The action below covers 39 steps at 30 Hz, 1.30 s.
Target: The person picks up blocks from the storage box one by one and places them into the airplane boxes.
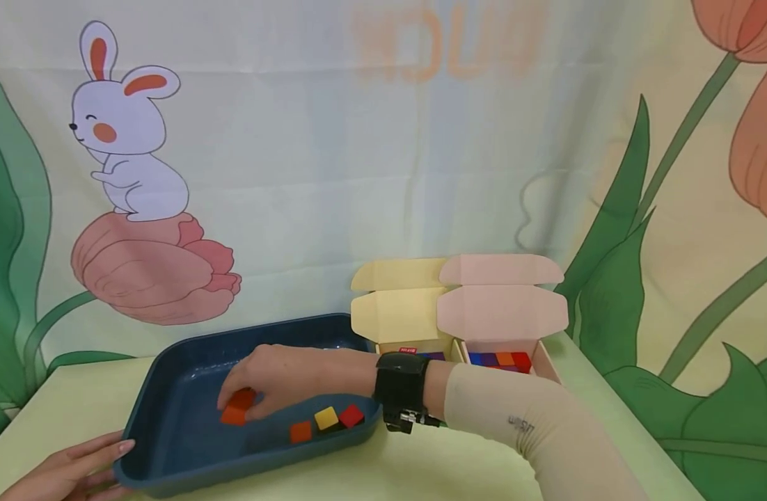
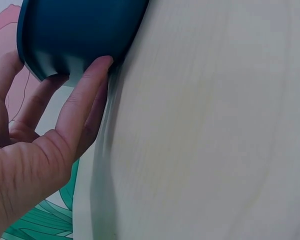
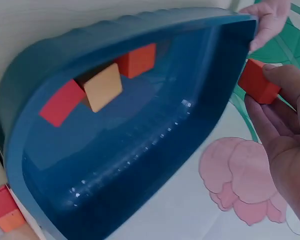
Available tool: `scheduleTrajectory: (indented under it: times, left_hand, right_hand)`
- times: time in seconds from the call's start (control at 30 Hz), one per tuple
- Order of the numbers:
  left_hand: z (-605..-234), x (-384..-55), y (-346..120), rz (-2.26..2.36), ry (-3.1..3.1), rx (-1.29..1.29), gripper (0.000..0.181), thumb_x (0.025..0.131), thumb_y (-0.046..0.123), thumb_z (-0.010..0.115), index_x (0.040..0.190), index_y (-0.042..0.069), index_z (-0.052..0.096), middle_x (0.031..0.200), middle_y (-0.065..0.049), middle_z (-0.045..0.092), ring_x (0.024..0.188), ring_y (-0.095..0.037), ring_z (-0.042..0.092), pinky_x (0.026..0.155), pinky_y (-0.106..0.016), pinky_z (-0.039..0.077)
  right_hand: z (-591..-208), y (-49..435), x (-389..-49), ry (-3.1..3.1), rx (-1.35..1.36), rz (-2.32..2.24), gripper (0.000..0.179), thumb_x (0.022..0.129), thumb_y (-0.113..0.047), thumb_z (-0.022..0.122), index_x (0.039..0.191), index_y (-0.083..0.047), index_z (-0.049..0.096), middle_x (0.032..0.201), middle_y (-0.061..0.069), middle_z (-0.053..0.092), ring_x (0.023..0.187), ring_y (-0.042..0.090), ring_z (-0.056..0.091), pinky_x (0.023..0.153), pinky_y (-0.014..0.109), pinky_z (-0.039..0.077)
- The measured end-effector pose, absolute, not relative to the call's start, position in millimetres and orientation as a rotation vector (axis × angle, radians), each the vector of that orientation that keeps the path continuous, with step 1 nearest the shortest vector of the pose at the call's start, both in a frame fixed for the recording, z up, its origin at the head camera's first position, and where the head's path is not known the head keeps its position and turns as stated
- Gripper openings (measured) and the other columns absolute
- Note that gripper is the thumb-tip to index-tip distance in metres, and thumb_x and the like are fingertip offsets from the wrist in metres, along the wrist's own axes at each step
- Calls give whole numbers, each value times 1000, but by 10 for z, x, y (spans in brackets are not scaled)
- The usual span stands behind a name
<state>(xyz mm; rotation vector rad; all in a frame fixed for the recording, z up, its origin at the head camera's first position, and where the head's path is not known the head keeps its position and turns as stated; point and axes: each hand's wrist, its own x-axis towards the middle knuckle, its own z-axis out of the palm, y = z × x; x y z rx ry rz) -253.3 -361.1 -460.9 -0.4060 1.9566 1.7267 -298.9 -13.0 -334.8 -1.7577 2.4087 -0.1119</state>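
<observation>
My right hand (image 1: 277, 379) pinches an orange block (image 1: 235, 412) between thumb and fingers, above the left part of a dark blue tray (image 1: 233, 463). The same orange block (image 3: 260, 82) shows in the right wrist view, held at the fingertips. At the tray's near left corner, my left hand (image 1: 76, 470) holds the rim, thumb at the edge and other fingers against the outer wall. Inside the tray, near its front right side, lie another orange block (image 1: 301, 432), a yellow block (image 1: 326, 417) and a red block (image 1: 351, 416).
Behind the right forearm stand an open yellow box (image 1: 396, 313) and an open pink box (image 1: 502, 313), side by side, with colored blocks inside. A printed cloth (image 1: 296, 174) hangs behind the pale green tabletop (image 1: 459, 466).
</observation>
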Motion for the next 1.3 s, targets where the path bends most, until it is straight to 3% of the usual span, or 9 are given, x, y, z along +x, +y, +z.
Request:
scheduleTrajectory:
  times: [0.27,0.53,0.83,1.03,1.3]
  left_hand:
    - [-4614,-2527,-3615,1721,1966,-399,104,99,42,66,155,-14,-2,123,-34,61,99,-35,71,96,-52,56]
    - [-4607,-2518,-3599,1687,1967,-393,105,100,46,63,156,-13,-3,128,-38,57,102,-39,70,96,-53,56]
    - [-4597,-2520,-3600,1645,1960,-399,107,100,48,63,155,-14,-5,130,-42,53,106,-45,67,97,-54,55]
    - [-4637,-2515,-3618,1644,1948,-410,106,100,48,62,155,-14,-5,124,-39,58,104,-43,68,96,-54,55]
    - [-4666,-2551,-3646,1713,1918,-428,107,99,44,65,156,-12,-6,119,-34,63,102,-41,69,97,-54,55]
  right_hand:
    - [-3302,88,-2988,2461,-1731,-84,34,96,-25,74,129,-18,70,118,-7,72,91,0,66,82,2,45]
    - [-3361,837,-3091,2592,-1599,-141,32,94,-23,76,125,-17,72,110,-5,74,82,2,64,73,4,46]
    - [-3439,1824,-3145,2673,-1416,-320,29,90,-13,80,119,-13,75,113,-3,74,91,11,70,83,18,57]
    - [-3563,2466,-3139,2737,-1310,-326,25,89,-11,81,113,-14,77,108,-4,73,90,12,66,81,23,59]
    - [-3604,3083,-3072,2856,-1193,-271,23,86,-8,82,109,-6,77,106,5,69,93,20,66,76,24,61]
